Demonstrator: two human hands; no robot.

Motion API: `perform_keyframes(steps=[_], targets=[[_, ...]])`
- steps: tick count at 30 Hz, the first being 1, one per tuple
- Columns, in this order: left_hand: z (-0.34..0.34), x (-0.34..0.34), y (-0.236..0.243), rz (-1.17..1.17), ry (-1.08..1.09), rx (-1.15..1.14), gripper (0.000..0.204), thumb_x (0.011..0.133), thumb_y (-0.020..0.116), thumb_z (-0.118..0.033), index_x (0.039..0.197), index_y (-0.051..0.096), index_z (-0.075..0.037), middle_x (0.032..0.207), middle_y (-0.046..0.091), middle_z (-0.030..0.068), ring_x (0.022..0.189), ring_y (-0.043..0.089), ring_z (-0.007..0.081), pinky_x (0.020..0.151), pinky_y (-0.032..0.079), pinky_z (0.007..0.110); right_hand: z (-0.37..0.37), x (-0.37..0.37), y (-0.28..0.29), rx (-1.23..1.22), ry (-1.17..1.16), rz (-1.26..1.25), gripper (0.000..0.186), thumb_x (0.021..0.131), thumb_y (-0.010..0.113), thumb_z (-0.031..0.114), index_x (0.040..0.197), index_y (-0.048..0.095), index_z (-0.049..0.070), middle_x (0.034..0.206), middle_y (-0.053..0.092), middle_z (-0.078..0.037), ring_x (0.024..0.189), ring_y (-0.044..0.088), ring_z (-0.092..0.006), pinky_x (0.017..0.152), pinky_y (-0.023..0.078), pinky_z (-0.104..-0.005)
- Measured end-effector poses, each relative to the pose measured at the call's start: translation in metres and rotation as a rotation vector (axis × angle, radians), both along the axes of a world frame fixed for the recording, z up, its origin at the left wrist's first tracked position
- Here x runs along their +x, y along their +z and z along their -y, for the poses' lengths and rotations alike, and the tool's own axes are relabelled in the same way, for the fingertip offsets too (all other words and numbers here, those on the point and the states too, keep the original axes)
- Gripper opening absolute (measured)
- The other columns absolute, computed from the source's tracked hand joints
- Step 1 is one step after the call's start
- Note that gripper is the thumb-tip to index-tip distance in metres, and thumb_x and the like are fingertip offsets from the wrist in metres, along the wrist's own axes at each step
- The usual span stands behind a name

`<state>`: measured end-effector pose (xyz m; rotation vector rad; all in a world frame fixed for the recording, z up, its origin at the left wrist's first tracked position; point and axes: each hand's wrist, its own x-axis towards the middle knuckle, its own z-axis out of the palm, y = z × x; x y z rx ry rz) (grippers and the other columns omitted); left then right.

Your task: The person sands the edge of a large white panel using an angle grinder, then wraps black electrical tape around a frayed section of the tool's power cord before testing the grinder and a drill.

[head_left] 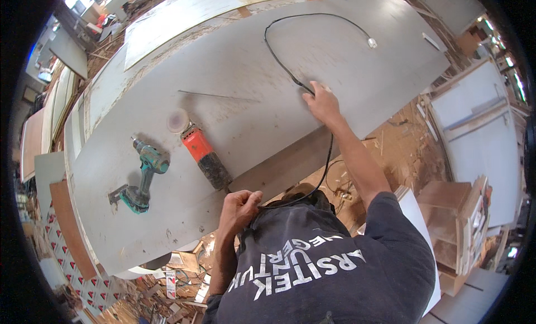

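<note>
On a grey board [234, 61], my right hand [322, 105] grips a black cable [287, 70], which loops upward to a pale plug [372, 42]. The same cable hangs down to my left hand [240, 209], closed on it by the board's near edge. Just above that hand lies a red-and-black angle grinder [204, 157] with a round disc, its rear end near my fingers. A teal cordless drill [146, 179] rests farther left. A thin rod [215, 96] lies above the grinder.
White sheets [162, 31] lie beyond the board. Stacked panels [39, 134] stand at left. At right are white panels [474, 145] and an open wooden carcass [441, 221]. Offcuts and scraps [184, 290] litter the floor below.
</note>
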<state>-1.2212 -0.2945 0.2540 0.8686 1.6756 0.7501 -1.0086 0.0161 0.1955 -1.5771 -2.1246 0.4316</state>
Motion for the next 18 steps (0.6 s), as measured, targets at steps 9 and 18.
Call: perform_keyframes(steps=[9, 18], targets=[[-0.029, 0.071, -0.009, -0.093, 0.045, 0.227, 0.033, 0.090, 0.068, -0.020, 0.113, 0.063, 0.004, 0.099, 0.067, 0.0126, 0.091, 0.062, 0.0169, 0.080, 0.050, 0.032, -0.055, -0.057, -0.004, -0.117, 0.113, -0.275, 0.031, 0.089, 0.061, 0.028, 0.084, 0.068, -0.002, 0.076, 0.068, -0.020, 0.078, 0.068, -0.0380, 0.073, 0.051, -0.0479], [-0.146, 0.046, -0.032, 0.347, 0.526, 0.500, 0.058, 0.101, 0.050, -0.045, 0.138, 0.043, 0.000, 0.126, 0.057, 0.0143, 0.114, 0.057, 0.0240, 0.097, 0.047, 0.040, 0.074, -0.069, 0.046, -0.222, 0.218, -0.799, 0.019, 0.089, 0.063, 0.019, 0.088, 0.063, 0.000, 0.074, 0.063, -0.021, 0.064, 0.062, -0.0250, 0.060, 0.047, -0.0405]])
